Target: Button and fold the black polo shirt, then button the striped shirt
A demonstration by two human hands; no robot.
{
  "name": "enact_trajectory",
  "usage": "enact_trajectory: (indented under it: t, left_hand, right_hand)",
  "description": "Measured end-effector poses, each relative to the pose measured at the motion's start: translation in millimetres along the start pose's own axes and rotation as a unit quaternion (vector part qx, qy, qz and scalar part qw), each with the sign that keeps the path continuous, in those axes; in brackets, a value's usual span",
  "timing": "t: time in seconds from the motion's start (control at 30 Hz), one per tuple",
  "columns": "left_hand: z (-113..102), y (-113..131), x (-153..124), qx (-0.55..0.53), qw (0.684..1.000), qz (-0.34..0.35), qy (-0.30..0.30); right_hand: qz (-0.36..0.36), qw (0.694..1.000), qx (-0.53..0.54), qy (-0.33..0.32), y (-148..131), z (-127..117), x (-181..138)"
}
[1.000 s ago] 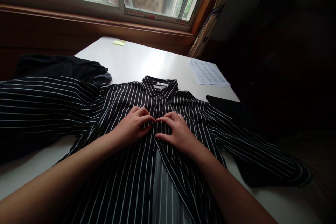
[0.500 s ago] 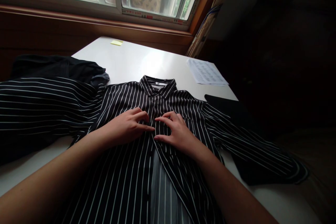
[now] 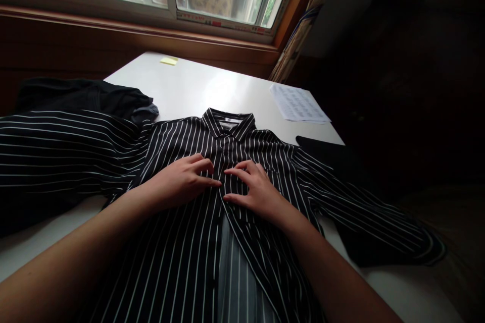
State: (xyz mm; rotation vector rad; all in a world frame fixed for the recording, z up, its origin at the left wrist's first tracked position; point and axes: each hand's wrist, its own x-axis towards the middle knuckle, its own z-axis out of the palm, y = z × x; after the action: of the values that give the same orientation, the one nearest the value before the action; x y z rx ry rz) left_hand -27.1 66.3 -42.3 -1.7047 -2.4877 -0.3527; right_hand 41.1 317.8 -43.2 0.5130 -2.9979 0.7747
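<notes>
A black button-up shirt with white stripes [image 3: 178, 262] lies face up, its collar [image 3: 228, 125] away from me and its sleeves spread to both sides. My left hand [image 3: 189, 177] rests on the chest just left of the front placket, thumb stretched out and fingers bent. Opposite it, my right hand [image 3: 254, 186] touches the right front panel, thumb and forefinger spread apart. Neither hand visibly grips the cloth. Below my hands the front parts, showing the greyish inside of the back [image 3: 237, 277]. Above them the front edges meet up to the collar.
The white table [image 3: 182, 83] carries dark folded clothing [image 3: 79, 96] at left and printed sheets [image 3: 299, 103] at right. A yellow sticky note [image 3: 168, 61] lies near the far edge. Dark cloth [image 3: 318, 149] sits by the right sleeve. A window and curtain stand behind.
My left thumb has drawn back slightly to the left from the placket. The right hand and the shirt look nearly unchanged.
</notes>
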Motion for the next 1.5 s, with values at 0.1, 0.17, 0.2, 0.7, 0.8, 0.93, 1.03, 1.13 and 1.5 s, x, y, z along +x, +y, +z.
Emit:
enact_trajectory:
  t: [0.1, 0.17, 0.2, 0.7, 0.8, 0.93, 1.03, 1.13, 1.5]
  left_hand:
    - [0.7, -0.1, -0.3, 0.000, 1.000, 0.002, 0.004]
    - [1.3, -0.6, -0.4, -0.007, 1.000, 0.007, 0.006]
    - [1.5, -0.9, -0.4, -0.012, 1.000, 0.009, 0.008]
    - [-4.0, 4.1, -0.2, -0.059, 0.997, 0.038, 0.014]
    - [-3.3, 4.9, 0.8, -0.026, 0.999, 0.030, 0.005]
    - [-0.7, 3.2, 1.3, 0.003, 1.000, 0.018, -0.007]
    - [0.1, 2.2, 1.1, 0.009, 1.000, 0.011, -0.009]
    - [0.1, 2.3, 1.1, 0.007, 1.000, 0.008, -0.007]
    - [1.7, 1.8, 1.5, -0.010, 1.000, 0.007, 0.017]
  right_hand:
    - [-0.004, 1.000, -0.002, 0.003, 1.1, 1.2, 0.2]
    - [-0.006, 1.000, -0.003, 0.003, 1.7, 1.6, 0.4]
    - [-0.007, 1.000, -0.003, 0.002, 1.9, 1.7, 0.4]
    - [-0.009, 1.000, -0.004, 0.001, 2.0, 0.0, 0.4]
    - [-0.008, 1.000, -0.002, 0.001, 1.4, -0.3, 0.6]
    - [-0.010, 1.000, 0.003, 0.003, 1.0, -0.3, 0.6]
    - [-0.013, 1.000, 0.002, 0.003, 1.0, -0.6, 0.4]
    - [-0.014, 1.000, 0.000, 0.004, 0.9, -0.8, 0.1]
    - [-0.056, 0.998, -0.013, 0.018, 0.9, 0.1, 0.9]
